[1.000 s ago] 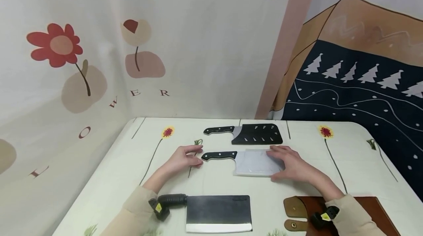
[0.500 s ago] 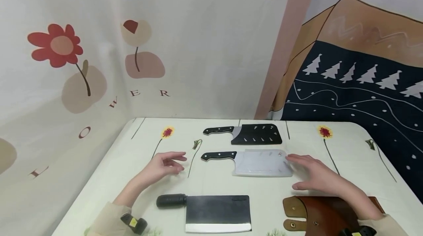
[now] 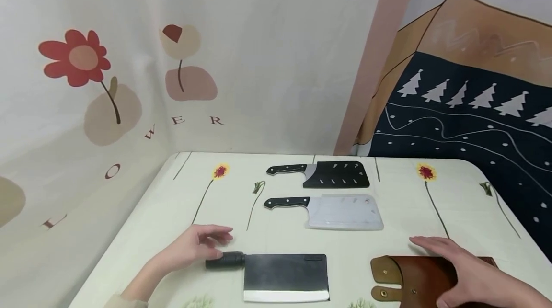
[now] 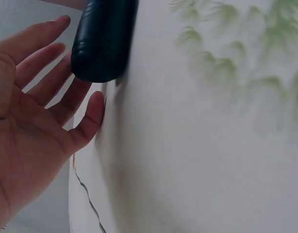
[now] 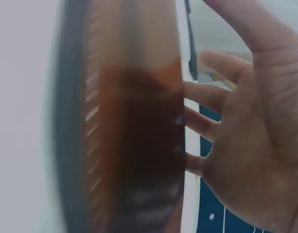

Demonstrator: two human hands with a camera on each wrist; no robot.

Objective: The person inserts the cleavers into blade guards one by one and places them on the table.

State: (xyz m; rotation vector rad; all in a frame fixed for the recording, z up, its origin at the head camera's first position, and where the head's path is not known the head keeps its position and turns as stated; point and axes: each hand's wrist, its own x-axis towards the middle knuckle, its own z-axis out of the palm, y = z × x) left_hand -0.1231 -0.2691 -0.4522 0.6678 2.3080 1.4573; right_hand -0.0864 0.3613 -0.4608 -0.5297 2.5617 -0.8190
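My left hand [image 3: 194, 248], fingers loosely bent, is at the black handle of a large cleaver [image 3: 285, 272] near the table's front. In the left wrist view the handle [image 4: 104, 41] is beside the spread fingers, not gripped. My right hand [image 3: 472, 272] spreads its fingers and thumb over a brown leather knife sheath [image 3: 424, 274] with two snap straps, partly hiding it. The right wrist view has the sheath [image 5: 139, 121] blurred and close, with that hand [image 5: 251, 131] holding nothing.
Behind lies a black-handled cleaver in a translucent white blade cover [image 3: 345, 212]. Farther back is another cleaver in a black blade cover with slots [image 3: 336, 175]. The table wears a flowered cloth [image 3: 241, 183]; a printed curtain [image 3: 276, 59] stands behind.
Both hands have drawn back from the white-covered cleaver toward the table's front, the left to the large cleaver's handle, the right over the sheath. The cleavers stay in place.
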